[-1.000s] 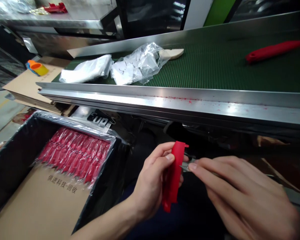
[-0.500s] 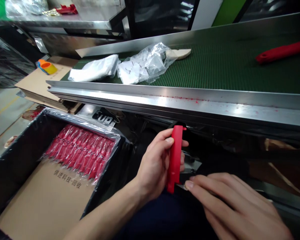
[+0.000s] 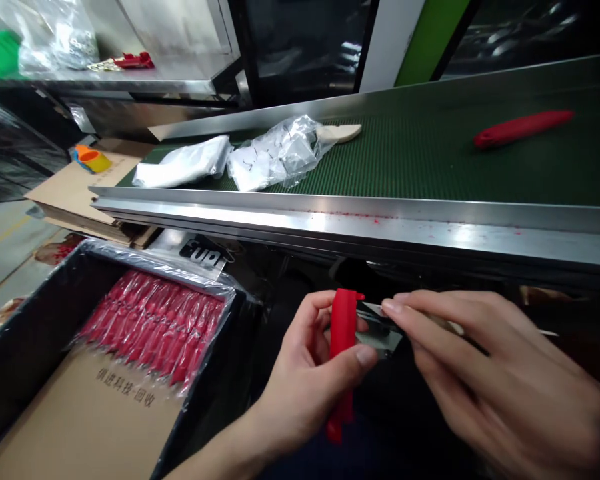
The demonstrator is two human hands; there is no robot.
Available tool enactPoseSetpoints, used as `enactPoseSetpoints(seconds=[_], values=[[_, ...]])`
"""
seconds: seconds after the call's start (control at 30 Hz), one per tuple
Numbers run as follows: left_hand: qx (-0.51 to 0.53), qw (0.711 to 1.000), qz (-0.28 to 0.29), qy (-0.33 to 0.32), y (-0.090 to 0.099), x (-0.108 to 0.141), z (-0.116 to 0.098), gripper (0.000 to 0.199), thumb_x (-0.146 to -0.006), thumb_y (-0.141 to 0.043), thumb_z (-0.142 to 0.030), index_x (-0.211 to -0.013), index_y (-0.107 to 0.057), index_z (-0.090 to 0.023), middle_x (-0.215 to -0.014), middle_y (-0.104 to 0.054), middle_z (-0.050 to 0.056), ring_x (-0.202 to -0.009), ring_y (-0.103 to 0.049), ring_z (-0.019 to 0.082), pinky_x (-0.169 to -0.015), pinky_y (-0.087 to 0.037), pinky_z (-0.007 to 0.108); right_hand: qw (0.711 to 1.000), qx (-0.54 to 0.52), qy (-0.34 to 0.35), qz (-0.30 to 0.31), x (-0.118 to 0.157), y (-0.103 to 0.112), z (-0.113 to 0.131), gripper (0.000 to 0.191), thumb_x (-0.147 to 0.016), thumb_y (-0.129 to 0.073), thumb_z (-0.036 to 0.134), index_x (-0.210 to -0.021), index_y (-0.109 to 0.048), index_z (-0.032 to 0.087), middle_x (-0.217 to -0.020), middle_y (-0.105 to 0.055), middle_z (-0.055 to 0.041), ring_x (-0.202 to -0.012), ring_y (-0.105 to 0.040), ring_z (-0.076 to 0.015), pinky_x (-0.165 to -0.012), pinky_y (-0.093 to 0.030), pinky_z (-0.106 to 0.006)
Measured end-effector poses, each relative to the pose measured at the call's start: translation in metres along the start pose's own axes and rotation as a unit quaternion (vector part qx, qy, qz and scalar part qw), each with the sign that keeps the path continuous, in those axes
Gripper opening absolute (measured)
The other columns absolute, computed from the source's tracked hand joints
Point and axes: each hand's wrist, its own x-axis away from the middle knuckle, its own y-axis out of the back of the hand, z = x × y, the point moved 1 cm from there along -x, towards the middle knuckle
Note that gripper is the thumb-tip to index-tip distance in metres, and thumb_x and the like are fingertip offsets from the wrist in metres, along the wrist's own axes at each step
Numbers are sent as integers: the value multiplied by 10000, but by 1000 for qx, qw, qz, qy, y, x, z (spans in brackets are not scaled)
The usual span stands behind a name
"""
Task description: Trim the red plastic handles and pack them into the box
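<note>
My left hand is closed around a long red plastic part, held upright with my thumb across its front. A small tab sticks out at the part's top right corner. My right hand pinches a small knife whose pointed blade aims left at the upper end of the part, close under the tab. Whether the blade touches the plastic I cannot tell. Most of the knife's handle is hidden by my fingers.
Past my hands runs a green conveyor belt with a metal edge, carrying a red handle-shaped part, clear plastic bags and a pale curved piece. At left, a lined crate holds bagged red parts and cardboard.
The knife has moved from the red part's lower end up to its top end. My left thumb now lies across the part's front. The view has tilted slightly, so the surroundings sit lower.
</note>
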Motion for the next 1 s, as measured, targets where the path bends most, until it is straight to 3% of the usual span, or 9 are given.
enactPoseSetpoints(seconds=[0.3,0.6,0.77,1.0], values=[[-16,1000,1,-5,0,2,0,376,-824,-763,-232,-1142,-561,-249,-1022,-602,4,-672,-515,18,-594,-405,183,999,34,14,-8,-2,0,2,342,-930,-531,54,-1242,-609,171,-1126,-654,-81,-1029,-582,-234,-767,-449,-384],[-29,998,23,43,-1,5,-6,339,-826,-749,-271,-1091,-548,-209,-988,-579,4,-637,-510,26,-573,-414,177,999,36,5,-6,0,-3,-9,375,-920,-541,90,-1273,-601,203,-1138,-660,-77,-1001,-585,-258,-783,-465,-426],[42,996,45,62,-1,7,-4,285,-838,-716,-219,-1071,-551,-202,-989,-585,23,-612,-530,34,-536,-397,166,996,-55,-23,-64,1,3,-11,433,-861,-600,29,-1258,-628,199,-1161,-646,-81,-1017,-619,-225,-833,-508,-386],[145,983,83,75,-3,6,-4,231,-878,-627,-205,-1095,-549,-215,-1016,-578,41,-616,-548,53,-522,-407,160,994,-105,-4,-30,3,-2,4,451,-851,-564,-48,-1259,-618,136,-1170,-602,-101,-1076,-575,-181,-873,-499,-325]])
